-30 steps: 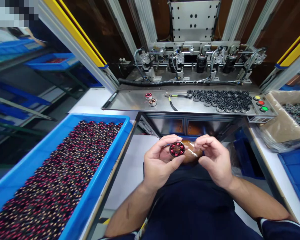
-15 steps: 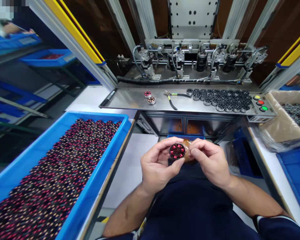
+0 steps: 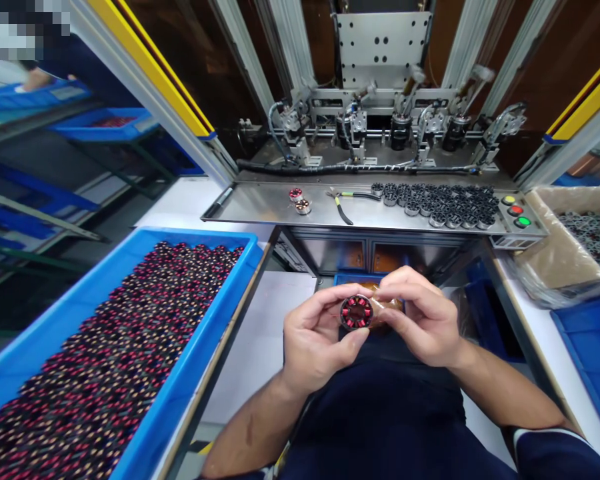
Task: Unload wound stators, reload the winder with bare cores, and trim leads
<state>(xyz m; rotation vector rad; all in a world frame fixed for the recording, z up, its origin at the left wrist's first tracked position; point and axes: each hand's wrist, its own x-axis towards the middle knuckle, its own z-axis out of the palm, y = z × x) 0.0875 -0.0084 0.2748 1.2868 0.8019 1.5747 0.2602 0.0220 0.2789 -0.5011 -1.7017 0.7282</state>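
In front of my body my left hand (image 3: 317,330) grips a wound motor stator (image 3: 357,312) between thumb and fingers. Its ring face with red coils is turned up toward me. My right hand (image 3: 425,317) is close at the stator's right side, thumb and index finger apart; whether a fine wire lies at the fingertips is too small to tell. Behind the hands shows shiny amber, see-through material (image 3: 393,300), partly covered by the fingers. Two wound stators, one red (image 3: 295,194) and one copper-coloured (image 3: 303,207), stand on the metal ledge ahead.
Left is a blue tray (image 3: 253,250) full of wound stators. Cutting pliers (image 3: 344,208) and rows of black stator cores (image 3: 443,203) lie on the ledge, with push buttons (image 3: 516,210) at its right end. A winding machine (image 3: 400,130) stands behind; a lined carton (image 3: 550,250) is right.
My right thumb and index finger have moved apart from a pinch beside the stator. On the machine, blurred upper parts now stand tilted above the black cylinders. The view has shifted slightly.
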